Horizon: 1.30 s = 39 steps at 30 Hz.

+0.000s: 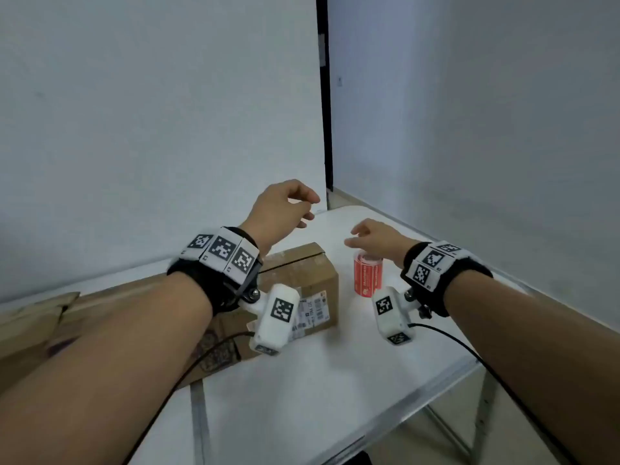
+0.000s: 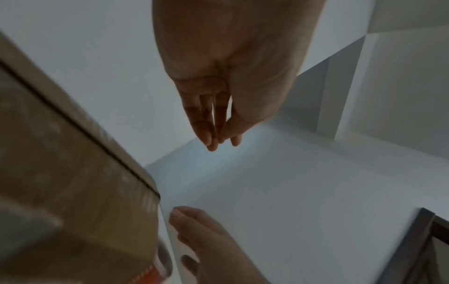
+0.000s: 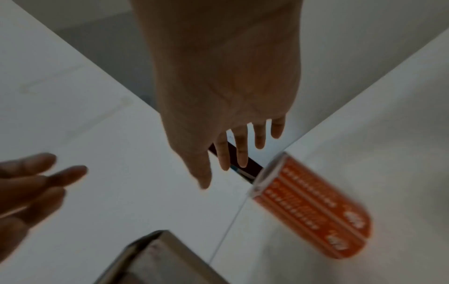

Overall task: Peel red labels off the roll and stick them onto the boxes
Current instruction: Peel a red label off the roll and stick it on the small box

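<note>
A roll of red labels stands upright on the white table, just right of a small brown cardboard box. My right hand hovers over the roll with fingers spread and holds nothing; in the right wrist view the roll lies below the straight fingers. My left hand is raised above and behind the box, fingers loosely curled and empty, its fingertips hanging together in the left wrist view. The box's edge fills the left of that view.
A larger flat cardboard box lies under my left forearm along the table's left side. White walls close off the back and right, with a dark gap at the corner. The table's right edge drops to the floor.
</note>
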Available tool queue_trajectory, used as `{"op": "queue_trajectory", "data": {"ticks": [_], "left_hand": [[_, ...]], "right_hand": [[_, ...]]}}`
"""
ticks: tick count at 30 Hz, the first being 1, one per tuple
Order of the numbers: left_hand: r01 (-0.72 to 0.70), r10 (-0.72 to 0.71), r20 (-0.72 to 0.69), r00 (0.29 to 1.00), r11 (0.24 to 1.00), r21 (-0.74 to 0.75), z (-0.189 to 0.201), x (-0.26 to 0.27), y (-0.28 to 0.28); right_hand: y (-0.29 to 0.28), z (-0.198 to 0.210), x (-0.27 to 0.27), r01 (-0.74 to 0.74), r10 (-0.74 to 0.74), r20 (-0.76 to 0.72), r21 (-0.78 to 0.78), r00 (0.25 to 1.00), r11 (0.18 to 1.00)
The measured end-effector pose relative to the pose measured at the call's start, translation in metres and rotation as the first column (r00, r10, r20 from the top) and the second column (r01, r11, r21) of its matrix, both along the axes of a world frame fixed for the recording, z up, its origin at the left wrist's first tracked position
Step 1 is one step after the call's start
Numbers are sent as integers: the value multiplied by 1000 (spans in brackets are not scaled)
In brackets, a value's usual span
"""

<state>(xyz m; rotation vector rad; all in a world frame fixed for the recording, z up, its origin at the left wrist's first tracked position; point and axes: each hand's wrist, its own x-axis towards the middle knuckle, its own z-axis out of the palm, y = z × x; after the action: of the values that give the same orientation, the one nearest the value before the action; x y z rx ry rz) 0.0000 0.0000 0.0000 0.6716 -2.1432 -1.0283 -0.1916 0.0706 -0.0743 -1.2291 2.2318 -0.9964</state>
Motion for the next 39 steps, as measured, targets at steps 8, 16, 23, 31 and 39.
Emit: {"op": "queue_trajectory", "data": {"ticks": [8, 16, 23, 31, 39], "left_hand": [[44, -42, -15, 999, 992, 120, -31, -40, 28], [34, -60, 60, 996, 932, 361, -69, -77, 44], [-15, -9, 151, 988, 988, 154, -76, -99, 61], [-86, 42, 160, 986, 957, 279, -120, -110, 77], [-128, 112, 65, 992, 927, 352, -136, -111, 75]], "right_hand": [[18, -34, -4, 8, -6, -27, 51, 1000, 999], [31, -48, -23, 85, -79, 60, -111, 995, 990], [54, -54, -34, 130, -86, 236, -178, 968, 975], [65, -34, -39, -7, 5, -22, -64, 1000, 998], [69, -49, -32, 9, -10, -9, -173, 1000, 985]]}}
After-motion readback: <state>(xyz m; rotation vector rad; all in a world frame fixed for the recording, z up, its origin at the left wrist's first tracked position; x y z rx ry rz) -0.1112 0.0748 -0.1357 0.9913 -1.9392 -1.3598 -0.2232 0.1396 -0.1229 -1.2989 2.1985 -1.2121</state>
